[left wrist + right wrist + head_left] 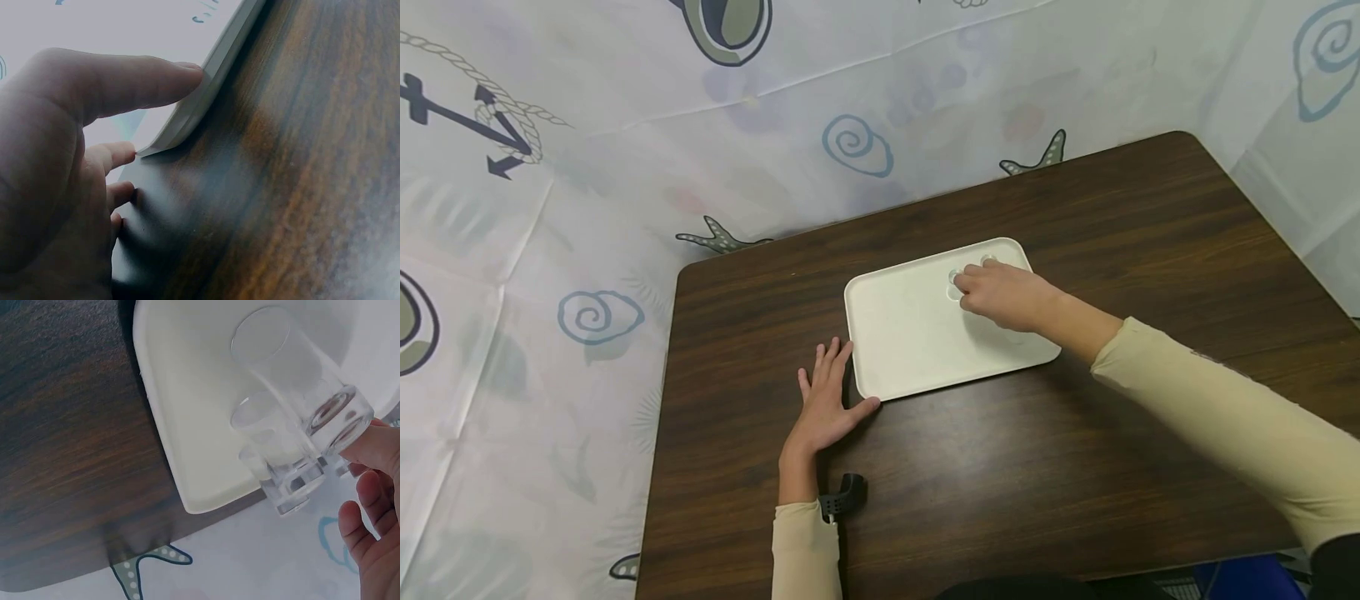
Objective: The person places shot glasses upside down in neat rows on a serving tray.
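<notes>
A cream tray [902, 333] lies on the table. My left hand [827, 408] has its fingers spread, with the thumb [150, 81] against the rim near a corner and the other fingers beside the short edge. At the tray's far right part, my right hand [1003, 293] pinches a clear drinking glass [294, 375] by its thick-bottomed end, the fingertips partly hidden. Two more clear glasses, the nearer one a glass [275, 440], stand close behind it in the right wrist view. Their thick bases lie toward the hand, their rims toward the tray.
The dark wood table [745, 333] meets a sea-patterned cloth wall [790, 192] at its far and left sides. A black device [847, 493] sits by the left wrist. Something blue [1247, 579] shows below the near right edge.
</notes>
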### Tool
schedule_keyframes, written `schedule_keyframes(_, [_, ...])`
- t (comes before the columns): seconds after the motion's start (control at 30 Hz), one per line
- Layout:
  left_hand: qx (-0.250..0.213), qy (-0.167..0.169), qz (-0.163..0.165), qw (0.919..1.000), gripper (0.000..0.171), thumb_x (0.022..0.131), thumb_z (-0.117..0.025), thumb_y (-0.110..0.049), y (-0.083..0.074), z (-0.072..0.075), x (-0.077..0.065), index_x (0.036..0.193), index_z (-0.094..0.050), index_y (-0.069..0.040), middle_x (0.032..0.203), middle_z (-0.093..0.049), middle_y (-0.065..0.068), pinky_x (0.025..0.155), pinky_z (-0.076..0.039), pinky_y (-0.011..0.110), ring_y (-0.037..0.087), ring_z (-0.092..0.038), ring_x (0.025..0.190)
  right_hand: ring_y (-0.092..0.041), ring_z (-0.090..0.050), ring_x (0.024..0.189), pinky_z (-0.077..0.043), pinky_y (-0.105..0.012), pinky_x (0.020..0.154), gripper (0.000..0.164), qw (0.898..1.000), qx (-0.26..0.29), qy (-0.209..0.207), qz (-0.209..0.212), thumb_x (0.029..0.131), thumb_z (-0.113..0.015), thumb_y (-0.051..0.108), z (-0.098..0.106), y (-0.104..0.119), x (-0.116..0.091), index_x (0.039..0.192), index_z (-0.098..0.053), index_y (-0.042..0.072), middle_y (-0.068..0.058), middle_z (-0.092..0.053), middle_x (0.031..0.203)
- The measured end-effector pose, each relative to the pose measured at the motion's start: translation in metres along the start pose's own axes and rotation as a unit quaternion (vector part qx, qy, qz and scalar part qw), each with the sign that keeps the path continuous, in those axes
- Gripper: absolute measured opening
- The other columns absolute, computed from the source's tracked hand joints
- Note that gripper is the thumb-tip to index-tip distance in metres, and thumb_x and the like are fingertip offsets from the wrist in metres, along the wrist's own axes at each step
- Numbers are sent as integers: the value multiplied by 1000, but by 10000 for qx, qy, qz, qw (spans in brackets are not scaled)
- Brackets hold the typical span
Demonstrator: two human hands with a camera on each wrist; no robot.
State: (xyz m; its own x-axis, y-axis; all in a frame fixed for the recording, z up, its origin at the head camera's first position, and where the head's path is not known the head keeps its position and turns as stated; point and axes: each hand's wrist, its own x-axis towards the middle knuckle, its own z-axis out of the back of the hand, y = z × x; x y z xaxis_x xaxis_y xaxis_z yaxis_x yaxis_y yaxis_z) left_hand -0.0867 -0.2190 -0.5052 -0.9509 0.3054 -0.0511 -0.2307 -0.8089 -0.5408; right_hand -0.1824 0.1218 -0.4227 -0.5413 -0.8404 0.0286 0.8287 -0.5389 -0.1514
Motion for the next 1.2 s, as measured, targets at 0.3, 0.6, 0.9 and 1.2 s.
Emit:
schedule_keyframes(0.3, [-7,4,-63,10000,93,84,-65,-53,1,0,0,155,-16,-19,160,-9,11,106,8,68,36,2,146,-21,-39,75,-37,-33,66,19,9999,-80,-34,60,80,-66,-9,-6,2,3,76,-68,10,-6,-49,84])
schedule_keyframes(0.6, [8,-2,-75,10000,93,84,-65,-53,1,0,0,155,-16,-19,160,-8,11,106,7,68,36,2,146,-22,-45,80,-39,-35,69,18,9999,-94,89,-19,78,-70,-7,-9,2,3,82,-71,10,-7,-53,90])
schedule_keyframes(0.9, [-42,2,-83,10000,93,84,-65,-52,1,0,-1,155,-15,-19,160,-7,10,106,8,67,35,4,146,-22,-43,79,-37,-34,67,20,9999,-111,-15,22,78,-68,-7,-10,2,3,80,-66,12,-6,-51,87])
schedule_keyframes(1.2, [-70,4,-82,9999,93,84,-65,-52,1,0,-1,155,-15,-19,161,-7,10,106,9,67,35,4,146,-22,-44,77,-39,-35,68,20,9999,46,120,-12,76,-70,-5,-7,1,3,86,-66,12,-6,-50,92])
